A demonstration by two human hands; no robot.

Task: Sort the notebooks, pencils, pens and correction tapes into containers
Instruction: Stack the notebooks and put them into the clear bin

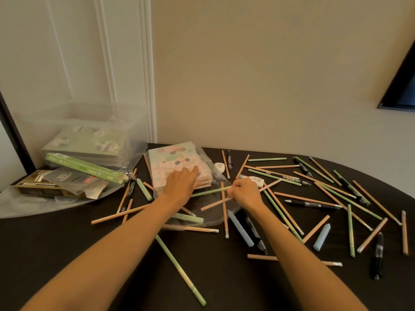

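Both bare forearms reach forward. The left hand [179,184] lies flat, fingers straight; the right hand [246,194] curls, pinching a pencil [215,204].

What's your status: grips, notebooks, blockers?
Left grip flat on pastel cartoon-print notebook stack. Right grip pinching tan wooden pencil. Clear plastic wrapper spreads out from stack.

Dark table [67,243]. Wrapped notebooks [173,162] are laid beneath the left hand [182,182]. A clear container [89,131], a green box [85,168] and flat packets [56,185] are set far to its left. Tan and green pencils [351,230], black pens [312,204] and two correction tapes [220,167] are scattered around and to the right of the right hand [246,194].
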